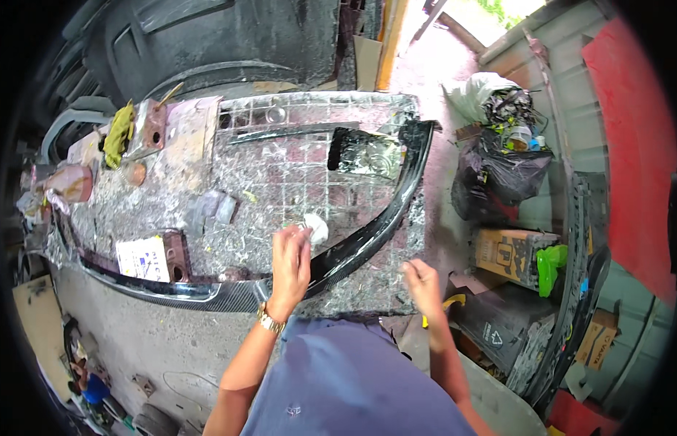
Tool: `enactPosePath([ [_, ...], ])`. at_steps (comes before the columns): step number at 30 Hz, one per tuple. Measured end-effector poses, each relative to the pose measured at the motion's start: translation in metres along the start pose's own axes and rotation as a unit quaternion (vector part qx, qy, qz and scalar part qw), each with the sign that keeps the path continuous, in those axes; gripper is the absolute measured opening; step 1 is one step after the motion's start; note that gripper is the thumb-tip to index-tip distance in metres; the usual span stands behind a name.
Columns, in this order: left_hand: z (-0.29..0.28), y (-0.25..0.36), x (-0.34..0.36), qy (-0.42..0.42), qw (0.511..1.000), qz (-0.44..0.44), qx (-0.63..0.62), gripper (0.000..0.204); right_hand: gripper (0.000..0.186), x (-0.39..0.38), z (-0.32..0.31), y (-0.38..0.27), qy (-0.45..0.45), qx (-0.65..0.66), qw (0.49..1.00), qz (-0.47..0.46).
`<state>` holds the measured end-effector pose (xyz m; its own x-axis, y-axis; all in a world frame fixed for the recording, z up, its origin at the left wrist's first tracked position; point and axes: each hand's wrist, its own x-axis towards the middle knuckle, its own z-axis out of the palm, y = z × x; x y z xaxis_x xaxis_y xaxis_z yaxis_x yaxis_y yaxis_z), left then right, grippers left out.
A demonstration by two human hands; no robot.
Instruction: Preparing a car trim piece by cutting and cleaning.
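A long curved carbon-fibre-look car lip (pixel 357 254) lies on the grimy surface (pixel 280 190), bowing from the far right corner to the near edge and on toward the left end; its patterned near stretch runs along that edge, with concrete floor below. The left hand (pixel 289 263), with a gold-coloured wristwatch (pixel 270 320) at the wrist, is in front of the lip's middle, its fingers bent and pointing away from the body; a crumpled white wad (pixel 317 229) sits right at the fingertips, though I cannot tell whether they grip it or only touch it. The right hand (pixel 422 280) is to the right of the lip, over the surface's near right corner, apart from the lip, its fingers curled in toward the thumb; whether something small is pinched there I cannot tell.

Beyond the lip, a narrow dark strip (pixel 287 134) lies near the far edge, beside a black-and-silver sheet (pixel 364 152); a clear plastic cup (pixel 226 209) lies left of the wad; a white printed card (pixel 140 260) leans by a brown holed block (pixel 178 256) near the lip's left half; a yellow-green cloth (pixel 119 135) hangs farther back.
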<state>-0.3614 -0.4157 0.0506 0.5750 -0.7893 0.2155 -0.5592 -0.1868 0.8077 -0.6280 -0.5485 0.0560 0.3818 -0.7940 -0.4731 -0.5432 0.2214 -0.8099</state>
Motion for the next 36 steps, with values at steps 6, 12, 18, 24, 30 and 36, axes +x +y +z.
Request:
enactPosePath([
  [6,-0.064,-0.018,-0.103,-0.274,0.942,0.062,0.184,0.056,0.022,-0.032,-0.036,0.014,0.016,0.045,0.998,0.047],
  [12,0.015,0.008,-0.038,-0.319,0.923,0.161,0.144,0.056,0.021,-0.042,-0.041,0.019,0.052,0.081,0.995,0.001],
  [18,0.142,0.101,0.138,-0.268,0.854,0.412,0.174,0.032,0.02,-0.05,-0.061,0.022,0.099,0.093,0.99,-0.038],
  [24,0.086,0.05,0.043,-0.452,0.845,0.225,0.174,0.04,0.02,-0.063,-0.076,0.03,0.105,0.129,0.986,-0.017],
  [30,-0.104,-0.02,-0.15,-0.73,0.613,0.041,0.301,0.024,0.021,-0.05,-0.081,0.038,0.052,0.102,0.992,-0.051],
  [36,-0.069,0.083,-0.077,-0.35,0.9,0.122,0.23,0.064,0.021,-0.021,-0.065,0.03,-0.062,0.078,0.99,-0.1],
])
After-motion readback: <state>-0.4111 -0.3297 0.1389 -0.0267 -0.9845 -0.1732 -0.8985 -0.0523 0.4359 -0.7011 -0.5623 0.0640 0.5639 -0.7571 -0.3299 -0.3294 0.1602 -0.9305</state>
